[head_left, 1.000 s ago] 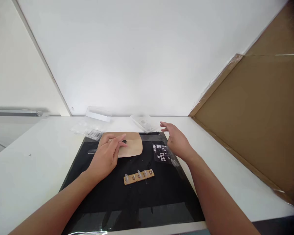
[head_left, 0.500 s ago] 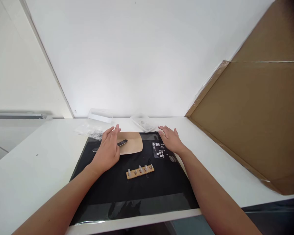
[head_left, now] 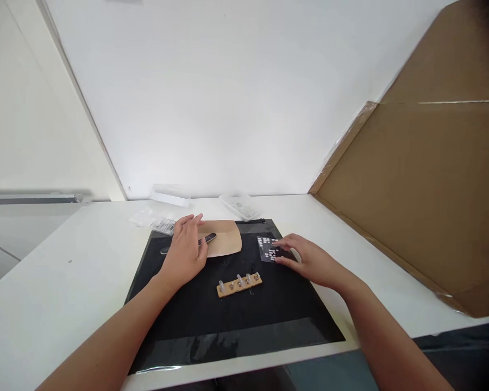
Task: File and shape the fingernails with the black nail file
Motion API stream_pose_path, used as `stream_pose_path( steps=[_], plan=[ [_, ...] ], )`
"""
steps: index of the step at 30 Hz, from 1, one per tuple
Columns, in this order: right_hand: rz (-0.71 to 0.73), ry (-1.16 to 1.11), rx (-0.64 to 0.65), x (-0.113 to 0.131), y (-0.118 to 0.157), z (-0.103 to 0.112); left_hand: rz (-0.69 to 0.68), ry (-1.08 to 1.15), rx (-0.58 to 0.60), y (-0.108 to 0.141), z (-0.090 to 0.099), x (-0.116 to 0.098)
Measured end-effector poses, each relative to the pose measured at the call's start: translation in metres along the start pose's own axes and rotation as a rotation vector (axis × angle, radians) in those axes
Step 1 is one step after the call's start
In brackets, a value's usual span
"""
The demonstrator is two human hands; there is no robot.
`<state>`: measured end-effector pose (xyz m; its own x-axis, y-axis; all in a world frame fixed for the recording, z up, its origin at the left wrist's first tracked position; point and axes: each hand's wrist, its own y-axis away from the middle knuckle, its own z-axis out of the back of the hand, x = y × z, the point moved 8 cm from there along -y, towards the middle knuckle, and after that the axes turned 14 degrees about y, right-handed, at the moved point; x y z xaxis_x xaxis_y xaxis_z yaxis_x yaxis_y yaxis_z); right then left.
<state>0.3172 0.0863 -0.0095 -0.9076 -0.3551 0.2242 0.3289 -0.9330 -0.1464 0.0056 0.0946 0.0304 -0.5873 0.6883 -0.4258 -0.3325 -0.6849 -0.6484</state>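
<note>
My left hand (head_left: 186, 248) rests over the left part of a tan board (head_left: 227, 239), beside a dark slim tool (head_left: 210, 237); its fingers are apart and hold nothing visible. Over the right edge of a clear sheet with small white pieces (head_left: 264, 248) is my right hand (head_left: 305, 258), thumb and fingers spread apart, the fingertips at the sheet. Nearer to me on the black mat (head_left: 228, 315) lies a narrow wooden strip (head_left: 239, 285) bearing several clear upright tips and small metallic bits.
Behind the mat sit a clear plastic box (head_left: 170, 194), a clear tray (head_left: 241, 206) and a plastic packet with a printed label (head_left: 163, 225). A large cardboard sheet (head_left: 424, 201) leans on the right. A white wall rises behind the white table (head_left: 57, 282).
My right hand has moved down from the mat's back right corner to the clear sheet. My left hand stays by the tan board. The view has shifted slightly.
</note>
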Motion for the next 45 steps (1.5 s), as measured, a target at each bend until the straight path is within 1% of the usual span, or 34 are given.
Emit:
stream_pose_path(
  steps=[1,4,8,11,14,18,23,27,35,41,43,45],
  plan=[
    [-0.01,-0.004,-0.013,-0.002,0.009,-0.004,0.0,0.003,-0.003,0.0,0.0,-0.001],
    [-0.039,-0.046,-0.125,-0.01,0.028,-0.011,0.003,0.016,-0.009,0.001,0.0,-0.001],
    [-0.085,-0.051,-0.212,-0.02,0.039,-0.018,0.014,0.03,-0.014,0.001,-0.001,0.0],
    [-0.134,0.026,-0.321,-0.023,0.048,-0.012,0.026,0.038,-0.021,0.0,0.001,0.0],
    [-0.235,0.105,-0.409,-0.028,0.062,-0.006,0.029,0.049,-0.029,-0.001,0.003,-0.001],
    [-0.317,0.13,-0.403,-0.035,0.074,-0.006,0.027,0.063,-0.025,-0.001,0.003,-0.003],
    [-0.332,0.159,-0.373,-0.035,0.074,-0.008,0.031,0.065,-0.025,-0.002,0.002,-0.001],
    [-0.311,0.099,-0.343,-0.032,0.071,-0.01,0.036,0.07,-0.039,-0.002,0.003,0.002],
    [-0.269,-0.027,-0.351,-0.022,0.07,-0.006,0.047,0.078,-0.054,-0.002,0.003,0.013],
    [-0.337,-0.119,-0.407,-0.021,0.077,0.002,0.028,0.096,-0.048,-0.001,0.004,0.005],
    [-0.347,-0.16,-0.411,-0.015,0.074,0.007,0.02,0.096,-0.038,-0.001,0.003,0.001],
    [-0.304,-0.172,-0.372,-0.004,0.059,0.013,0.013,0.091,-0.028,0.0,0.003,-0.001]
  ],
)
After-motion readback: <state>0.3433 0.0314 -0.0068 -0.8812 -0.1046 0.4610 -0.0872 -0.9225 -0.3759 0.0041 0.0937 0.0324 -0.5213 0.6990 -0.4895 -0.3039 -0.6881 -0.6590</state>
